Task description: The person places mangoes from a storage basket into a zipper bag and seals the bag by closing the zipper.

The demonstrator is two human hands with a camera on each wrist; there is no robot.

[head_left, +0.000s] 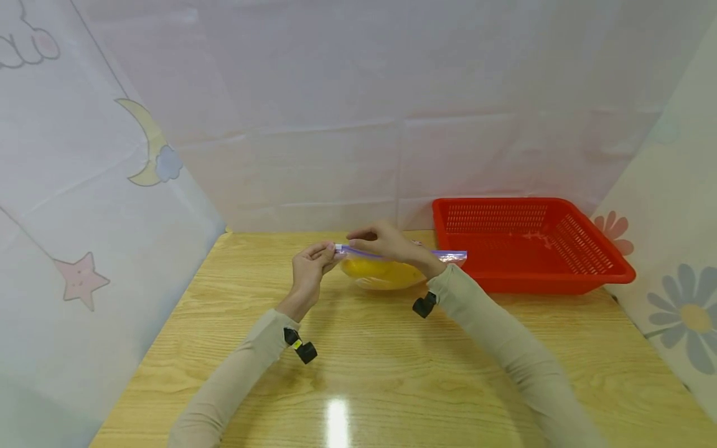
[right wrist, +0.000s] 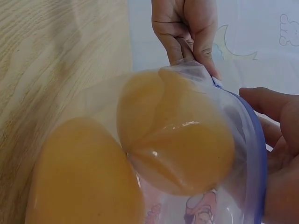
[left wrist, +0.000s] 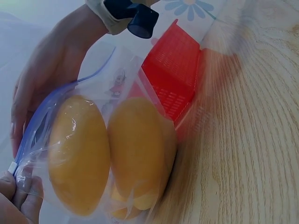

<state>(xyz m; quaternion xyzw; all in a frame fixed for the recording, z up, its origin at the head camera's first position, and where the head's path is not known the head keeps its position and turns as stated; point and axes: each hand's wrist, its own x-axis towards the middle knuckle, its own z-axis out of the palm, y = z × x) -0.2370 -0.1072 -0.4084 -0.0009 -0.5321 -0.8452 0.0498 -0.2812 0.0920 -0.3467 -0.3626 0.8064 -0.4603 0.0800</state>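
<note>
A clear zip bag (head_left: 456, 256) with a purple seal strip hangs on its side over the table, holding several mangoes (left wrist: 79, 156). My left hand (head_left: 308, 269) pinches the bag's corner beside the white slider (left wrist: 12, 167), thumb against fingers. Along the top of the seal lies my right hand (head_left: 391, 244), its thumb and fingertips apart and pointing toward the slider. In the right wrist view, the right hand (right wrist: 285, 154) is behind the purple strip, its lower fingers partly hidden by it. The mangoes press against the plastic, and a small cartoon print shows on the bag.
A red plastic basket (head_left: 532, 283) with slotted sides stands at the back right of the wooden table (head_left: 358, 354). Printed cloth walls (head_left: 313, 168) close off the back and both sides. Each wrist wears a small black camera (head_left: 305, 351).
</note>
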